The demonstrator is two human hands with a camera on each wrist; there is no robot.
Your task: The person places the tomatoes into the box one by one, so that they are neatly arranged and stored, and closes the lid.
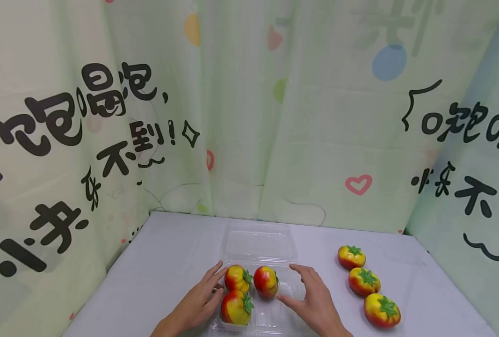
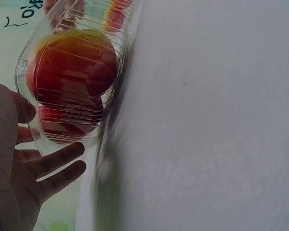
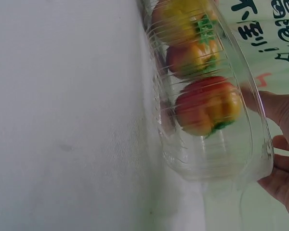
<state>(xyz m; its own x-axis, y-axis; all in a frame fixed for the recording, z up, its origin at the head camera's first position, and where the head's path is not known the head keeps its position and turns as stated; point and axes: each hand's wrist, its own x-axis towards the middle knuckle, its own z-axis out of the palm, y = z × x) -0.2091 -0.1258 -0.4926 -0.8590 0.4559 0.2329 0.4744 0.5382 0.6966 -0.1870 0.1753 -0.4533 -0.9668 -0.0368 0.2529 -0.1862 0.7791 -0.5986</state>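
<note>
A clear plastic clamshell box point(image 1: 274, 323) lies with its lid folded back on the table. Two red-and-yellow persimmons with green leafy tops, a rear persimmon point(image 1: 235, 278) and a front persimmon point(image 1: 234, 309), fill its left side. A third persimmon point(image 1: 265, 281) sits near the middle of the box. My left hand point(image 1: 196, 299) is at the box's left rim, fingers loosely spread; the left wrist view shows the thumb right at the rim. Over the right side, my right hand point(image 1: 312, 299) has thumb and fingers apart, its thumb pointing toward the third persimmon with a gap between.
Outside the box, to the right, a row of persimmons stands on the white table point(image 1: 177, 252): a back one point(image 1: 351, 257), a middle one point(image 1: 364, 281) and a front one point(image 1: 381, 311). The transparent lid point(image 1: 255, 243) reaches toward the printed curtain point(image 1: 241, 117) behind.
</note>
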